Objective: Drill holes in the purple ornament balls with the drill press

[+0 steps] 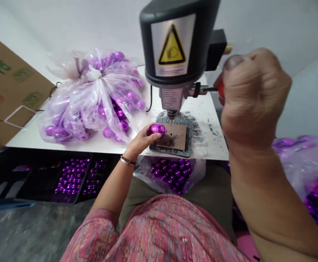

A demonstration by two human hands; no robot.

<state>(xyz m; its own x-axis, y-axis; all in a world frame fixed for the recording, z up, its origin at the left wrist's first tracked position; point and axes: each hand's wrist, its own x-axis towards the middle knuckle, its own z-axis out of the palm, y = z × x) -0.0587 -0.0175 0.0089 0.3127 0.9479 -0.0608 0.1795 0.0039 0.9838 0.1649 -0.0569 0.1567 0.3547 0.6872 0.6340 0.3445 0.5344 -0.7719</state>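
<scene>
A pale wall stands behind a white table (212, 143), whose front edge runs close to the person's lap. Near that edge, a brown board (182, 131) lies on the dark base (189, 147) of a drill press (175, 47) (dark crumbs are scattered all about it). The left hand (146, 137) grips a shiny purple ball (158, 129) over the board's left side; the right hand (253, 91) is closed round a red knob (221, 90). Bagged purple balls (99, 105) fill the table's left part.
</scene>
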